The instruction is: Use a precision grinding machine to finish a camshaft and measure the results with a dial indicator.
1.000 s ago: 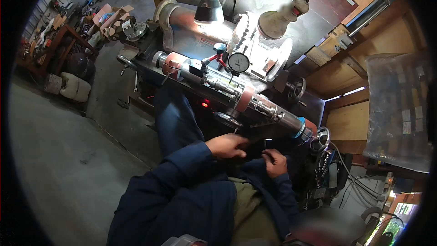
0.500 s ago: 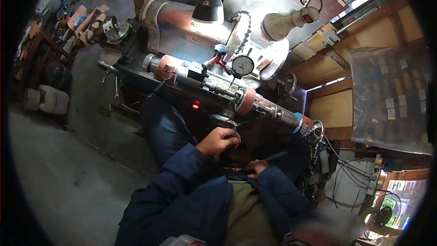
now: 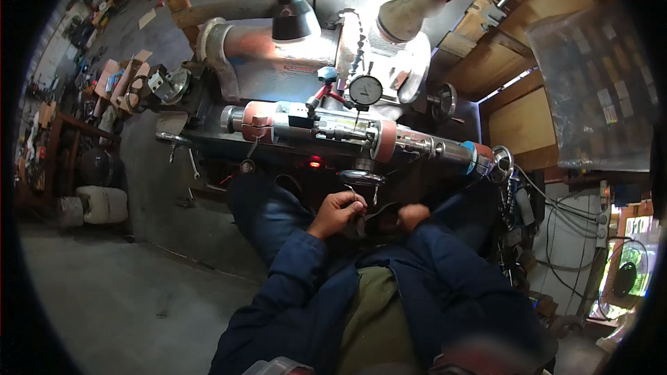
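Slim piece [image 3: 360, 225], too blurred to name, sits pinched in the left hand [image 3: 339, 212] — long axis roughly twelve to six, handwheel [image 3: 363, 178] near at one o'clock; right hand [image 3: 414, 217] apart at three — its grip I can't tell.

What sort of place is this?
Probably a machine workshop: there's a dial gauge over a metal shaft, a steel handwheel near the hands, and a work lamp.
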A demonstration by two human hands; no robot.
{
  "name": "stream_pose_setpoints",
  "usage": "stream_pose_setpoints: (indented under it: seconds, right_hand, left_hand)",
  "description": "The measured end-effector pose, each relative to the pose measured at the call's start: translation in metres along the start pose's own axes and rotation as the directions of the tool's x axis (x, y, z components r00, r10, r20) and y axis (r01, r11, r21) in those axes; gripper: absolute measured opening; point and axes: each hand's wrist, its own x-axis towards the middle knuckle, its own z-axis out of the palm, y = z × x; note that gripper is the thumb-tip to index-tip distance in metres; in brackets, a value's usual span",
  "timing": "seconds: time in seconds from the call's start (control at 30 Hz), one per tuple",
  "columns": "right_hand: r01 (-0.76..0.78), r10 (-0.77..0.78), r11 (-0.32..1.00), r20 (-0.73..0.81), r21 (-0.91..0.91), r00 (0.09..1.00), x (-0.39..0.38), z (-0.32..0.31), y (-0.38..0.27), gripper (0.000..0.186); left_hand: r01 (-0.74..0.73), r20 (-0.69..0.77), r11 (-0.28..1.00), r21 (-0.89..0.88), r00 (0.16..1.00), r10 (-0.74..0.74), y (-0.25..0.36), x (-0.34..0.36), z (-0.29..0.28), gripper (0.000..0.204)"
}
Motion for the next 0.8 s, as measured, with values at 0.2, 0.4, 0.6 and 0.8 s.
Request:
stream_pose_setpoints:
  seconds: [0.2, 0.4, 0.6, 0.8]
  right_hand:
    - [0.083, 0.091, 0.840, -0.288, 0.537, 0.953, -0.021, -0.080, 0.057, 0.026]
    - [-0.056, 0.143, 0.943, -0.249, 0.327, 0.958, -0.032, -0.069, 0.111, 0.025]
    - [-0.148, 0.249, 0.953, -0.404, 0.265, 0.880, -0.005, -0.041, 0.116, 0.022]
    - [0.082, 0.163, 0.900, -0.505, 0.428, 0.848, -0.021, -0.039, 0.135, 0.023]
  left_hand:
    - [0.032, -0.171, 0.935, 0.354, 0.985, 0.031, 0.010, -0.014, -0.018, 0.023]
    - [0.163, -0.106, 0.148, 0.975, 0.937, -0.333, 0.009, -0.042, -0.021, 0.048]
    - [0.236, 0.005, 0.270, 0.934, 0.745, -0.667, -0.051, -0.033, 0.012, 0.056]
    - [0.266, -0.188, 0.077, 0.961, 0.830, -0.525, -0.094, -0.028, 0.047, 0.030]
